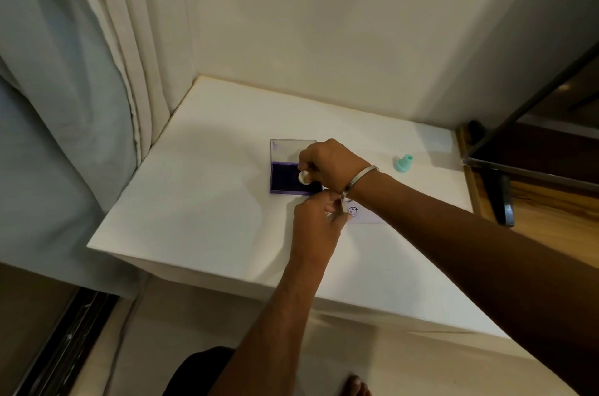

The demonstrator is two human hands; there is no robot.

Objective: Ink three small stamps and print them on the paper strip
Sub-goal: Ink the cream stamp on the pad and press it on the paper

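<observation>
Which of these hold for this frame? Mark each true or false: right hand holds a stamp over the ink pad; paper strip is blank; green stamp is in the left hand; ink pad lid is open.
1. The right hand holds a white stamp over the ink pad: true.
2. The paper strip is blank: false, a smiley print shows.
3. The green stamp is in the left hand: false, it stands on the table.
4. The pad's lid is open: true.

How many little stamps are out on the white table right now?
2. A pale round stamp is held by the right hand over the purple ink pad; a mint-green plastic stamp stands at right. A third may be hidden.
</observation>
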